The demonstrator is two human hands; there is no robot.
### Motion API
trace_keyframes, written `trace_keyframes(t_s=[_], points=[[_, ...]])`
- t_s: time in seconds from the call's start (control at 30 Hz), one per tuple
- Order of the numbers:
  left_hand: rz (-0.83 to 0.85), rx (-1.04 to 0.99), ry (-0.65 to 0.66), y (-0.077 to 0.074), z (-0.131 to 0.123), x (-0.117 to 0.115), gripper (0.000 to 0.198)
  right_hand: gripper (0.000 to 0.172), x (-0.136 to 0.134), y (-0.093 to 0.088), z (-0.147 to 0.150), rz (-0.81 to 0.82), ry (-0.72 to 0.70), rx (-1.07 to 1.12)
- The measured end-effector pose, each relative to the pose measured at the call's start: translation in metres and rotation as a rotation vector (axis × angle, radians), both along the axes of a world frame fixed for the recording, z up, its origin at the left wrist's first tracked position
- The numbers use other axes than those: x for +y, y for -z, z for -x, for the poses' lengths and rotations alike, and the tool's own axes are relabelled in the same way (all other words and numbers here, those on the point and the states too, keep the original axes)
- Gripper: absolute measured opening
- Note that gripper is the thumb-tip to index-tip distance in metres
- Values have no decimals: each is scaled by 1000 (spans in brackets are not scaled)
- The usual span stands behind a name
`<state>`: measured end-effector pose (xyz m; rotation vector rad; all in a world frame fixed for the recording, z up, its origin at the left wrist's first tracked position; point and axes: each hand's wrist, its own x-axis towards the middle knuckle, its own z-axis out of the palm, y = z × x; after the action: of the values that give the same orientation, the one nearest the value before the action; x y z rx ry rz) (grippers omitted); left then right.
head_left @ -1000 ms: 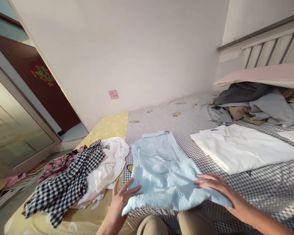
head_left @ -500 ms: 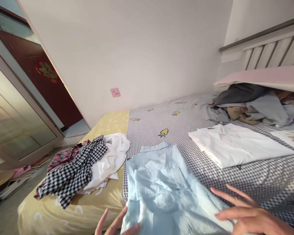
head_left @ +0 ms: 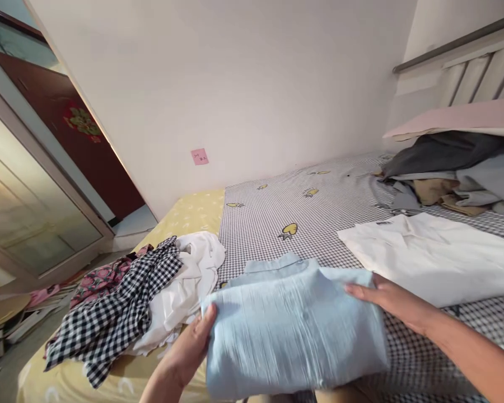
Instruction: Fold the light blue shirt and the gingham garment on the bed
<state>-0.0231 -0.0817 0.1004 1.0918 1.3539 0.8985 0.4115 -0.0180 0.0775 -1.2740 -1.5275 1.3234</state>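
Observation:
A light blue shirt [head_left: 294, 330] is doubled over at the front of the bed, its collar end at the far side. My left hand [head_left: 193, 338] grips the shirt's left edge, thumb on top and fingers tucked behind the cloth. On the opposite side my right hand [head_left: 376, 294] holds the upper right corner the same way, its fingers partly hidden by the fabric. The folded part hangs between both hands, over the rest of the shirt.
A folded white shirt [head_left: 428, 252] lies to the right on the checked bedsheet [head_left: 269, 224]. Left, on the yellow sheet [head_left: 197, 210], are a black-and-white checked garment [head_left: 121, 302] and crumpled white clothes [head_left: 199, 257]. Dark and grey clothes [head_left: 449, 162] are heaped at the far right.
Both hands were loose beside the shirt with fingers spread. Now they grip it, and its near part has been lifted and folded away from me over the far part.

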Motion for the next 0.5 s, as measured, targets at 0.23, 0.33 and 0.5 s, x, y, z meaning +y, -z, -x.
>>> trace_keyframes(t_s=[0.23,0.33,0.5], points=[[222,-202,-89,26,-12,103,60,47,86,27,39,258,180,153],[224,-126,-64,41,-8,124,67,44,107,44,43,280,173,128],[235,101,-152,58,-8,140,76,44,128,61,45,233,195,-114]])
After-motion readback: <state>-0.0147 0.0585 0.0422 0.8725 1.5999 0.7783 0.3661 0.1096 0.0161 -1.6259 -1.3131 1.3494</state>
